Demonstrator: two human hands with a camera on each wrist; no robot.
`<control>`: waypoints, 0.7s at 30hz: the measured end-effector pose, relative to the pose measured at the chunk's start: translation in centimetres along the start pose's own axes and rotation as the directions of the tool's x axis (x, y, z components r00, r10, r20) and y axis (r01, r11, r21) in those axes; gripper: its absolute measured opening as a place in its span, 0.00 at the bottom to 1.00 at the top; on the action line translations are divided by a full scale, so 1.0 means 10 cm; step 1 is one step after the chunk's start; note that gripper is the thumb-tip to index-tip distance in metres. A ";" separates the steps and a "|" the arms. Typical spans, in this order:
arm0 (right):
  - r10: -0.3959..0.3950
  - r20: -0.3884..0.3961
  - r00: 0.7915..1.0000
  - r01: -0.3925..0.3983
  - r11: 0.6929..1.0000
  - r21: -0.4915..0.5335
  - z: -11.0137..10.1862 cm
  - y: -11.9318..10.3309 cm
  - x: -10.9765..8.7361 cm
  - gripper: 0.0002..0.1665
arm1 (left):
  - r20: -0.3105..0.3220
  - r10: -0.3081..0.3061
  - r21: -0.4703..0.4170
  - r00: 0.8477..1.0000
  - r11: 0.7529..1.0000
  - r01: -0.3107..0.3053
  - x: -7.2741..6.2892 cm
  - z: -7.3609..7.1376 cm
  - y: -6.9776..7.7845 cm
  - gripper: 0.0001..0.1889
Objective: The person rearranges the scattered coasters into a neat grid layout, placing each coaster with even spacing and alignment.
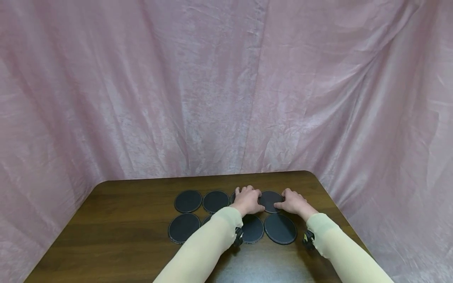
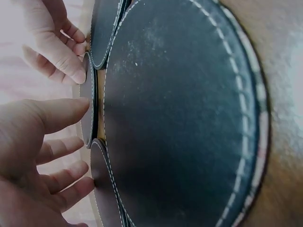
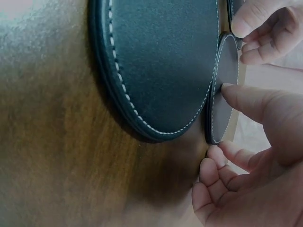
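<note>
Round black leather coasters with pale stitching lie flat in two rows on the wooden table. Around the back row's rightmost coaster (image 1: pixel 271 199) are both hands. My left hand (image 1: pixel 247 199) is at its left edge, fingers spread, partly covering the neighbouring coaster (image 1: pixel 232 197). At the right side, my right hand (image 1: pixel 294 202) has its thumb on the coaster's top (image 3: pixel 225 101), while its other fingers bend beside the rim. The left wrist view shows the left thumb at the same coaster (image 2: pixel 88 118) and the fingertips by the adjacent coaster (image 2: pixel 103 182).
In the front row lie a right-end coaster (image 1: pixel 280 228), its neighbour (image 1: pixel 252 228) and a left-end coaster (image 1: pixel 184 228); the left forearm hides part of that row. Two more coasters (image 1: pixel 188 201) sit at the back left. A pink curtain (image 1: pixel 212 86) hangs behind the wooden table (image 1: pixel 116 220).
</note>
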State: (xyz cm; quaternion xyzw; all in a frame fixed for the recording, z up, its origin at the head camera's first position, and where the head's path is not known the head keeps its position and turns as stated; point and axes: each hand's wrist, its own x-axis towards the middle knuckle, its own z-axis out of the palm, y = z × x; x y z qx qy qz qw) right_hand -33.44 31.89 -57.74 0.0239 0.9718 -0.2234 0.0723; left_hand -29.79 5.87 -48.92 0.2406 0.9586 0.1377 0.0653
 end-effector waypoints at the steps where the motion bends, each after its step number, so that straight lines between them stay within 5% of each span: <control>1: -0.009 -0.003 1.000 0.009 1.000 0.003 -0.05 -0.07 -0.07 0.47 | -0.005 0.004 -0.005 1.000 1.000 -0.004 0.00 -0.01 -0.01 0.28; 10: -0.055 -0.087 0.995 0.054 0.998 -0.015 -0.46 -0.81 -0.79 0.36 | -0.055 0.036 -0.021 0.998 0.999 -0.037 -0.09 -0.08 -0.16 0.26; 21: -0.196 -0.279 0.940 0.168 0.978 -0.122 -0.39 -0.93 -1.00 0.39 | -0.096 0.013 -0.026 0.995 1.000 -0.015 -0.36 -0.20 -0.40 0.29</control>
